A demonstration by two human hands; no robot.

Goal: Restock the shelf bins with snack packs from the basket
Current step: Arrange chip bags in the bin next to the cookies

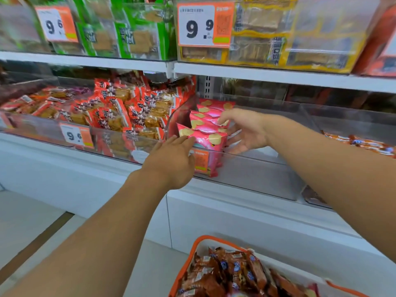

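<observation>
Both bare arms reach forward and up, converging toward the middle. The left hand is seen from its back, fingers straight and pointing far and right. The right hand, farther and to the right, has its fingers spread and loosely bent leftward.
</observation>
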